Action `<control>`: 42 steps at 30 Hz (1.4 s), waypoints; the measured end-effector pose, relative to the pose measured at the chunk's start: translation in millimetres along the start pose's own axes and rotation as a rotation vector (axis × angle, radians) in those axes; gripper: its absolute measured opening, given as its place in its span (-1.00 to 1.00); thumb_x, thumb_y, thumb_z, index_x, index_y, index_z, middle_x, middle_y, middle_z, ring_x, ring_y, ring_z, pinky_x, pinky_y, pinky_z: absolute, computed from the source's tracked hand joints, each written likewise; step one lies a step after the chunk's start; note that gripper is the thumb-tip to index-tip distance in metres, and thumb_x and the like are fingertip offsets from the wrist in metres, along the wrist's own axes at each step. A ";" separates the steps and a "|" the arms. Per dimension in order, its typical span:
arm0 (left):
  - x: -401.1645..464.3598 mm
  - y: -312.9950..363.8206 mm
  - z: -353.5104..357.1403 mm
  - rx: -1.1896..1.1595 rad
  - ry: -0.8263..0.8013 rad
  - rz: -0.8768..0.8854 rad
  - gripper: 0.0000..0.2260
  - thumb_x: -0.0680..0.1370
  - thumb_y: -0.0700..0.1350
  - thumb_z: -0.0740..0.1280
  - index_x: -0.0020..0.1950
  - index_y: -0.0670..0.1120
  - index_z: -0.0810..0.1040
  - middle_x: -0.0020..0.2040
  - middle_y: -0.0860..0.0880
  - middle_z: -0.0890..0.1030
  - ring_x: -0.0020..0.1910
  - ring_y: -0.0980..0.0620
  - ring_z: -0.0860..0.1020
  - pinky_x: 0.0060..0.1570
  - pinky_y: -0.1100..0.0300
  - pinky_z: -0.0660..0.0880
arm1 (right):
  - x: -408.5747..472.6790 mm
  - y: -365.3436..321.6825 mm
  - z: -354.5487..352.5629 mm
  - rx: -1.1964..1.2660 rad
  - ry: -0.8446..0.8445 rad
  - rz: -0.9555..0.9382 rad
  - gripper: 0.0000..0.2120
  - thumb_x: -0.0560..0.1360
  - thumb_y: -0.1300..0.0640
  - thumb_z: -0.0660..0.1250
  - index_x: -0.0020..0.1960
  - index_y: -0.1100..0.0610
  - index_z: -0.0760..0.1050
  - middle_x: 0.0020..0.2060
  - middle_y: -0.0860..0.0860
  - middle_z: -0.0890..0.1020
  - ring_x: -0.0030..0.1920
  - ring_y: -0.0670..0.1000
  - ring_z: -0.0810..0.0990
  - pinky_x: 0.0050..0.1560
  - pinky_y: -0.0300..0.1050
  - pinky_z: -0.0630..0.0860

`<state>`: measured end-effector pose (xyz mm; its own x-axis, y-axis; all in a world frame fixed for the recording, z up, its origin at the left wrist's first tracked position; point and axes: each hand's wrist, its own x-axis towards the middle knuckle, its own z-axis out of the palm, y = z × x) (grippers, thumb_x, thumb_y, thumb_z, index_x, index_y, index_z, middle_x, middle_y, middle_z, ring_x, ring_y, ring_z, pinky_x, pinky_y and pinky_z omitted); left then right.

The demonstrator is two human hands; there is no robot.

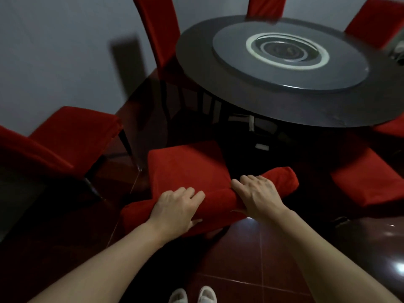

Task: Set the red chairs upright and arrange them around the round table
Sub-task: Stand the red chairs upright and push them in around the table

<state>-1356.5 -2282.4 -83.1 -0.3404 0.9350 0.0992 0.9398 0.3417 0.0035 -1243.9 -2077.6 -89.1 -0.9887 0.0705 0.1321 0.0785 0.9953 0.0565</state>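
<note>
Near the round counter (284, 110): left hand (175, 209) and right hand (258, 193), fingers curled over the backrest top of an upright red chair (185, 167), holding both ends, apparently to steer its seat squarely under the rim.

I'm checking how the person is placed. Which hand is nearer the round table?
Right. The right hand grips the chair's backrest at its table-side end, closer to the round table. The left hand grips the same backrest farther from the table.
</note>
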 end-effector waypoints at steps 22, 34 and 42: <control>-26.0 -81.9 4.6 -0.074 0.150 0.397 -0.55 0.12 0.15 0.61 -0.15 -0.04 0.58 -0.38 0.09 0.54 -0.46 0.09 0.53 -0.50 0.20 0.44 | 15.0 -91.4 -9.1 -0.015 -0.057 0.322 -0.36 -0.02 -0.33 0.58 -0.11 0.00 0.53 -0.37 -0.05 0.54 -0.36 0.00 0.60 -0.32 -0.09 0.57; -48.2 -132.4 -1.3 -0.031 0.136 0.561 -0.51 0.18 0.25 0.54 -0.06 -0.02 0.59 -0.32 0.07 0.54 -0.42 0.09 0.49 -0.46 0.23 0.41 | 12.6 -158.3 -11.6 -0.044 -0.110 0.485 -0.35 -0.03 -0.33 0.58 -0.10 0.02 0.54 -0.39 -0.03 0.53 -0.42 0.00 0.56 -0.42 -0.09 0.48; -38.4 -146.4 -4.4 0.001 0.121 0.607 -0.50 0.16 0.23 0.57 -0.11 -0.04 0.55 -0.34 0.06 0.52 -0.47 0.09 0.48 -0.50 0.24 0.36 | 28.5 -157.3 -17.8 -0.052 -0.141 0.472 -0.34 -0.02 -0.40 0.54 -0.12 0.01 0.54 -0.42 -0.05 0.55 -0.45 -0.02 0.57 -0.46 -0.11 0.49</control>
<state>-1480.8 -2368.8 -83.0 0.2609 0.9454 0.1955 0.9647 -0.2477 -0.0897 -1282.2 -2233.4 -76.6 -0.8512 0.5244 0.0204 0.5244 0.8484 0.0724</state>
